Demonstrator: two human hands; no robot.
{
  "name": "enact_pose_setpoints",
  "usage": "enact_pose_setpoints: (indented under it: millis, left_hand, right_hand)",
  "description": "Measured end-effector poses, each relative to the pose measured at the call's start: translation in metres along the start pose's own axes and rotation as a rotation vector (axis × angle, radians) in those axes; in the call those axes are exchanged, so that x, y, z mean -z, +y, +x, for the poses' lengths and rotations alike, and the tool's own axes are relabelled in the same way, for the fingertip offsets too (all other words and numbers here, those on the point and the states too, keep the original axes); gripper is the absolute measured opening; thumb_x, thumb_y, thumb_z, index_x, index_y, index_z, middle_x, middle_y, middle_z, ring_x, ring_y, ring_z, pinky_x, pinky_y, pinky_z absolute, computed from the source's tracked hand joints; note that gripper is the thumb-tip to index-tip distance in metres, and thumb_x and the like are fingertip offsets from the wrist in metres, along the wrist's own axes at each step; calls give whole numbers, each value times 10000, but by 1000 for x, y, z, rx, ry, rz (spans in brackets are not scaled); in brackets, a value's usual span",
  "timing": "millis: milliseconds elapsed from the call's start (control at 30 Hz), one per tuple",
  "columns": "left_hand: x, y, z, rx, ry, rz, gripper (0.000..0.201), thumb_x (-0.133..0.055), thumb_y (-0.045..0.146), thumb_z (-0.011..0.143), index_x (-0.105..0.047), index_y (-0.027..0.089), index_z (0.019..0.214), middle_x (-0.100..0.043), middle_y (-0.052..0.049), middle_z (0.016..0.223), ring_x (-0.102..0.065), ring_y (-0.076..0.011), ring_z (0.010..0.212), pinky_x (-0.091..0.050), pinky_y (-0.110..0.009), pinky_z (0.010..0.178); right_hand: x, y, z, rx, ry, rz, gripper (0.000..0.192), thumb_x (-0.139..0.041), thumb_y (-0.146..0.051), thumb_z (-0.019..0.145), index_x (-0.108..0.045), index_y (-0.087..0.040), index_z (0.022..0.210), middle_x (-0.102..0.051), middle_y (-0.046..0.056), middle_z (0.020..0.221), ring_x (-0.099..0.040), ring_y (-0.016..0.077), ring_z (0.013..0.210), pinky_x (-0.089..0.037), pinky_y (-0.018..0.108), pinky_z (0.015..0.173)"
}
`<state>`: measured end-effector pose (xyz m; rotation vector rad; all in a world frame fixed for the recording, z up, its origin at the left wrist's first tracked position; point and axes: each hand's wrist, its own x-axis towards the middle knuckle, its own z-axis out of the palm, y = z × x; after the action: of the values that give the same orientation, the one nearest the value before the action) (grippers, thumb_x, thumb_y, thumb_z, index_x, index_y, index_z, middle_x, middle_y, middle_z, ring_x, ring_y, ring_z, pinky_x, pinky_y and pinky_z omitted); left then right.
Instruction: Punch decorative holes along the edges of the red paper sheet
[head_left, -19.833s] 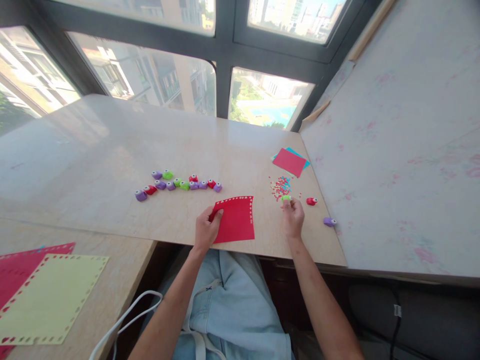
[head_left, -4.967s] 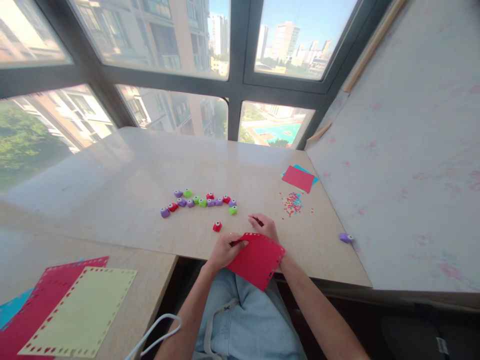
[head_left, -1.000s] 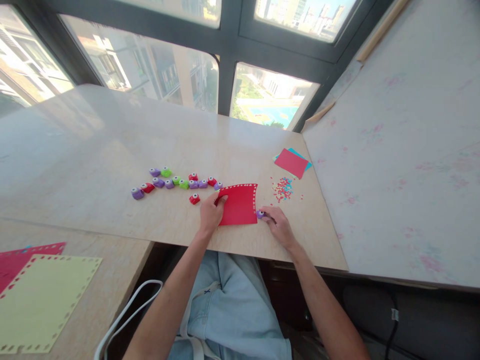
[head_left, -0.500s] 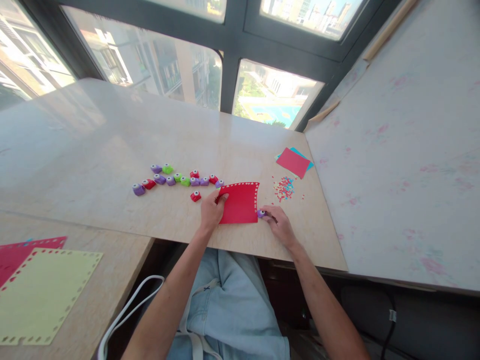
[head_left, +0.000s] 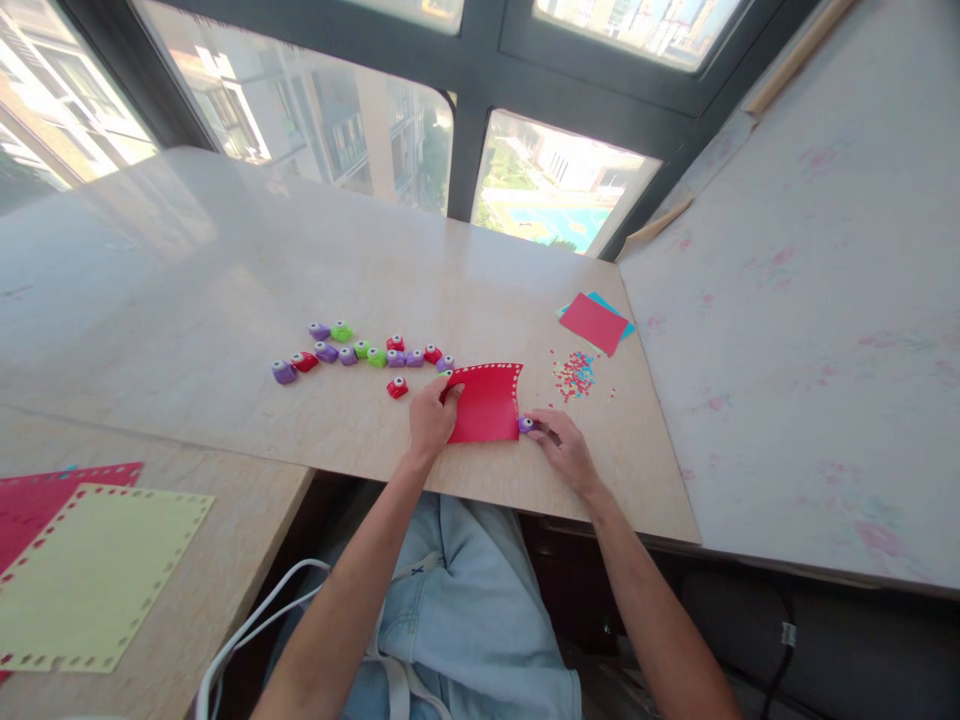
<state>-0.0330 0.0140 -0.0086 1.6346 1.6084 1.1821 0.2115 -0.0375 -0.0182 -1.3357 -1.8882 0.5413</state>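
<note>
My left hand (head_left: 431,418) grips the left edge of a sheet of red paper (head_left: 486,408), thumb on top. Small punched holes run along the paper's far edge and down its right edge. At the lower right of that edge, my right hand (head_left: 564,445) holds a small purple craft punch (head_left: 526,425) between thumb and fingers. The punch sits against the paper's edge; whether the paper is inside its slot I cannot tell. Just beyond my left hand lies a row of purple, green and red craft punches (head_left: 347,355), and a single red punch (head_left: 397,387) is nearer to me.
Paper confetti (head_left: 576,375) is scattered right of the red sheet. Behind it lies a small stack of coloured paper (head_left: 595,322). On the left table, a yellow sheet with punched edges (head_left: 112,575) overlaps a red one (head_left: 30,510). A floral wall panel (head_left: 810,330) borders the right side.
The view has shifted slightly. My right hand with the purple punch stays at the paper's right edge, and the red sheet bends a little more. Both hands keep their holds.
</note>
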Motion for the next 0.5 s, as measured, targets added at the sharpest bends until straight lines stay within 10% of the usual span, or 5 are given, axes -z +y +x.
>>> enact_pose_setpoints:
  millis: [500]
  left_hand:
    - [-3,0,-6,-114,10,110,284,-432,190,918,-685,169,1046,-709,-120,977,-624,-221,880,-462,-325,783]
  right_hand:
    - [0,1,-3,-44,27,6,240,-593,-334,892,-661,-245,1104,-684,87,1077,-630,237,998,-521,418,873]
